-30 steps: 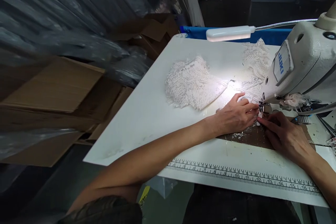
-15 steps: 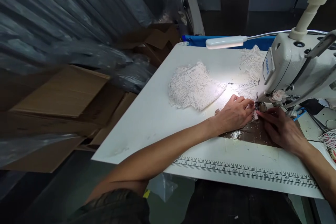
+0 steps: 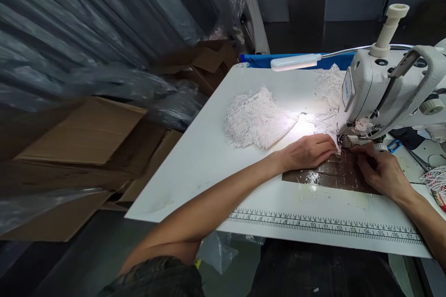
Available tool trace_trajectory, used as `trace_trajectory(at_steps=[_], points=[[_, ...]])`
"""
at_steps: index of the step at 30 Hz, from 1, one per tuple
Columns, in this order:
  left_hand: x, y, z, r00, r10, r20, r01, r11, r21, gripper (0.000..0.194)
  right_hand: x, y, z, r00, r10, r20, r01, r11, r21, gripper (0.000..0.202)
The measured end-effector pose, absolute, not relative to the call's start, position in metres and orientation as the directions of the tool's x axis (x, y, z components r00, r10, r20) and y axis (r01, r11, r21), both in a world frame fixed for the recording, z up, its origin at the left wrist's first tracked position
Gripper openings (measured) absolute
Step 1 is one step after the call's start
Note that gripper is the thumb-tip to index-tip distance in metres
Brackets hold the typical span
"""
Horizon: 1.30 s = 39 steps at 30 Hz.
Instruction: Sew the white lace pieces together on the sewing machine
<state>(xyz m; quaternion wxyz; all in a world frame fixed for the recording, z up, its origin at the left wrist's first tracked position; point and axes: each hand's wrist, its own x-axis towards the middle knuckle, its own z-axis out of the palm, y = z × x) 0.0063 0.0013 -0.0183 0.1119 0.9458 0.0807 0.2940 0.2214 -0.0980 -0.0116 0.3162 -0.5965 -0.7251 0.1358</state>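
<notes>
White lace trim (image 3: 259, 120) lies bunched on the tabletop (image 3: 195, 181), left of the sewing machine (image 3: 365, 86); a further gathered lace bundle (image 3: 329, 84) sits behind the needle area, and a narrow edge reaches the presser foot (image 3: 339, 141).

From my remote station I find the left hand (image 3: 313, 151) with fingers drawn together at that edge, touching it just beside the foot. Whether they pinch or merely press, I cannot tell. The right hand (image 3: 383, 174) is curled to the right of the foot, index finger extended toward it; I cannot confirm that it grasps anything.

Principal hazard, in my judgement: fingertips this near the needle could be struck if the machine ran while either hand slipped inward. Second, the openwork could snag or pucker under the foot, its holes and loose fringe giving uneven purchase. Third, the bunched trim could drag and pull the edge off line. I also note creased brown tape (image 3: 313, 177) beneath the hands; a lifted edge there could catch the lace.
</notes>
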Motion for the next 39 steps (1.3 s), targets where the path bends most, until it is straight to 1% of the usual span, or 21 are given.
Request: trace_trajectory(at_steps=[2, 4, 5, 8, 11, 13, 14, 17, 19, 21, 22, 23, 26, 28, 31, 33, 34, 37, 39], points=[[0.008, 0.0, -0.019, 0.719, 0.338, 0.607, 0.139, -0.926, 0.351, 0.018, 0.22, -0.1, -0.014, -0.164, 0.936, 0.311, 0.788, 0.314, -0.53, 0.029], [0.009, -0.002, -0.017, 0.651, 0.428, 0.627, 0.187, -0.891, 0.414, 0.015, 0.219, -0.101, -0.015, -0.252, 0.913, 0.32, 0.799, 0.383, -0.464, 0.032], [0.009, -0.003, -0.016, 0.637, 0.45, 0.626, 0.201, -0.881, 0.428, 0.015, 0.217, -0.102, -0.016, -0.293, 0.9, 0.323, 0.809, 0.414, -0.418, 0.034], [0.01, -0.005, -0.015, 0.683, 0.427, 0.593, 0.202, -0.89, 0.408, 0.016, 0.214, -0.101, -0.017, -0.393, 0.858, 0.331, 0.835, 0.484, -0.263, 0.037], [0.009, -0.006, -0.017, 0.786, 0.329, 0.524, 0.195, -0.935, 0.295, 0.02, 0.213, -0.1, -0.021, -0.441, 0.824, 0.355, 0.825, 0.528, -0.2, 0.036], [0.008, -0.004, -0.019, 0.826, 0.268, 0.496, 0.172, -0.958, 0.231, 0.019, 0.212, -0.099, -0.024, -0.446, 0.823, 0.352, 0.825, 0.531, -0.195, 0.035], [0.007, -0.003, -0.02, 0.833, 0.246, 0.496, 0.154, -0.963, 0.22, 0.017, 0.212, -0.1, -0.024, -0.446, 0.825, 0.347, 0.827, 0.528, -0.194, 0.035], [0.006, 0.0, -0.021, 0.828, 0.233, 0.51, 0.119, -0.962, 0.246, 0.016, 0.212, -0.1, -0.022, -0.443, 0.823, 0.356, 0.818, 0.533, -0.215, 0.036], [0.006, 0.001, -0.022, 0.83, 0.249, 0.499, 0.133, -0.957, 0.257, 0.019, 0.216, -0.1, -0.015, -0.439, 0.83, 0.345, 0.787, 0.54, -0.299, 0.035], [0.006, 0.0, -0.022, 0.838, 0.257, 0.482, 0.158, -0.959, 0.236, 0.022, 0.225, -0.098, -0.003, -0.416, 0.85, 0.322, 0.75, 0.522, -0.406, 0.034], [0.007, -0.001, -0.022, 0.839, 0.252, 0.482, 0.167, -0.963, 0.213, 0.022, 0.232, -0.097, 0.004, -0.389, 0.865, 0.315, 0.749, 0.497, -0.438, 0.033], [0.007, -0.002, -0.022, 0.836, 0.245, 0.491, 0.176, -0.967, 0.184, 0.023, 0.241, -0.095, 0.01, -0.371, 0.858, 0.356, 0.754, 0.502, -0.424, 0.032], [0.008, -0.004, -0.022, 0.807, 0.21, 0.551, 0.195, -0.977, 0.088, 0.022, 0.27, -0.091, 0.02, -0.363, 0.838, 0.408, 0.844, 0.481, -0.237, 0.034], [0.008, -0.005, -0.022, 0.802, 0.175, 0.571, 0.187, -0.982, 0.037, 0.021, 0.288, -0.09, 0.017, -0.393, 0.83, 0.395, 0.873, 0.472, -0.123, 0.039], [0.007, -0.004, -0.023, 0.836, 0.129, 0.533, 0.15, -0.989, 0.004, 0.022, 0.302, -0.09, 0.005, -0.493, 0.817, 0.3, 0.852, 0.523, -0.023, 0.044], [0.006, -0.003, -0.023, 0.851, 0.147, 0.504, 0.149, -0.988, 0.037, 0.024, 0.304, -0.09, -0.002, -0.53, 0.807, 0.262, 0.839, 0.544, 0.021, 0.044], [0.006, -0.004, -0.023, 0.849, 0.173, 0.499, 0.157, -0.985, 0.075, 0.026, 0.303, -0.091, -0.003, -0.536, 0.802, 0.265, 0.837, 0.546, 0.041, 0.043], [0.006, -0.006, -0.022, 0.819, 0.243, 0.519, 0.142, -0.963, 0.228, 0.029, 0.296, -0.095, -0.001, -0.532, 0.785, 0.318, 0.84, 0.536, 0.083, 0.04], [0.008, -0.008, -0.021, 0.79, 0.288, 0.542, 0.121, -0.939, 0.323, 0.028, 0.287, -0.1, 0.003, -0.52, 0.771, 0.367, 0.839, 0.541, 0.053, 0.037]])
